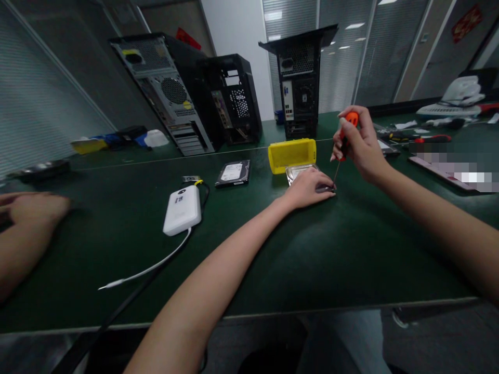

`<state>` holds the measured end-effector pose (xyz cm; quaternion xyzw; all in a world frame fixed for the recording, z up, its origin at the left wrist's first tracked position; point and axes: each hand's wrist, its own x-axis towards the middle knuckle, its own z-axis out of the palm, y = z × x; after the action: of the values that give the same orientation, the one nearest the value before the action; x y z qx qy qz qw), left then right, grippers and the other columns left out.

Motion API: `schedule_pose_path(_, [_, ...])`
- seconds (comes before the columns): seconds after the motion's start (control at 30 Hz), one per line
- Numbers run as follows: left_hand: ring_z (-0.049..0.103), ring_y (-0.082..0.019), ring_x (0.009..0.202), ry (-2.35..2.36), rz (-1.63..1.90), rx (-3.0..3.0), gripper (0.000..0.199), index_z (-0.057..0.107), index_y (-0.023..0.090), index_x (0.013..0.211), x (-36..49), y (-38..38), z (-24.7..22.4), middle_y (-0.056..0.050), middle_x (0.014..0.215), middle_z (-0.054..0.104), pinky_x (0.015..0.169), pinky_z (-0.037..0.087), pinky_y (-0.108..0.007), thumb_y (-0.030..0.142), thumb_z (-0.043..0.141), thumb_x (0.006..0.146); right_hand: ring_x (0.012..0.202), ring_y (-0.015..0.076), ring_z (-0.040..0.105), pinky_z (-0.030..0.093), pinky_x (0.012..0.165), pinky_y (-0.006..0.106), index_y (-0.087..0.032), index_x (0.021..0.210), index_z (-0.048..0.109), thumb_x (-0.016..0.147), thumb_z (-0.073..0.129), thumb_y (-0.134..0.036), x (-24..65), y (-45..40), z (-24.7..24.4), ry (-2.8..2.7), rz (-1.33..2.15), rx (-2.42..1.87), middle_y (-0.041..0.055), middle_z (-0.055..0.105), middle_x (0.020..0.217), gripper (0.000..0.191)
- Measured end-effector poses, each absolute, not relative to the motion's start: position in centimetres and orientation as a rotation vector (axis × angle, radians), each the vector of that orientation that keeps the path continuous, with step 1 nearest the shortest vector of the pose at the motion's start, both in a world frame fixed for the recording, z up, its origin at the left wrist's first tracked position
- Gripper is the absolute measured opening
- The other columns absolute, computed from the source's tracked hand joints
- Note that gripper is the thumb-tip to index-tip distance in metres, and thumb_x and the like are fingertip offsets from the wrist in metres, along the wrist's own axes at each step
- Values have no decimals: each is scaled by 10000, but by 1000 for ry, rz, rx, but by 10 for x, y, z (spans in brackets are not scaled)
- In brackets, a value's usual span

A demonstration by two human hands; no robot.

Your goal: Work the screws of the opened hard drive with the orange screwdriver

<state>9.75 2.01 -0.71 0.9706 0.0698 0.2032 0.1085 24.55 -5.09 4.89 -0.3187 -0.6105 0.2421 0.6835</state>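
Note:
My right hand [358, 143] is closed around the orange and black handle of a screwdriver [352, 119]. Its thin shaft points down, and the tip is at the right edge of a silver hard drive [296, 170]. Over that drive lies my left hand [310, 188], fingers curled on it and holding it against the table; most of the drive is covered. A dark metallic edge shows under the fingers; whether it belongs to the same drive I cannot tell. Just behind stands a yellow plastic case [292, 156]. Another hard drive [233, 173] with a white label lies to the left.
A white device [182, 209] with a cable lies left on the green table [296, 259]. Computer towers [187, 98] stand at the back. Pliers and other tools [429, 138] lie at the right, near a pinkish flat object [440, 171]. Another person's hand [37, 210] is at far left.

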Motion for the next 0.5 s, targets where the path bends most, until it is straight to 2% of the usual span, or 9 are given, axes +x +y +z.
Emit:
schedule_pose_path(0.23, [577, -216, 983, 192, 586, 2849, 215, 718, 214, 997, 98, 20, -5, -48, 1052, 700, 921, 385, -381, 335, 613, 854, 466, 101, 448, 453, 504, 294, -313, 1044, 409, 869, 417, -631, 246, -54, 49, -1332, 618, -741, -47, 440, 617, 362])
schedule_pose_path(0.5, [568, -216, 993, 214, 587, 2836, 208, 717, 229, 1001, 97, 19, -5, -40, 1065, 696, 927, 385, -384, 331, 610, 855, 521, 122, 549, 453, 488, 294, -289, 992, 468, 874, 520, -492, 252, -50, 47, -1347, 552, -689, -20, 546, 732, 240])
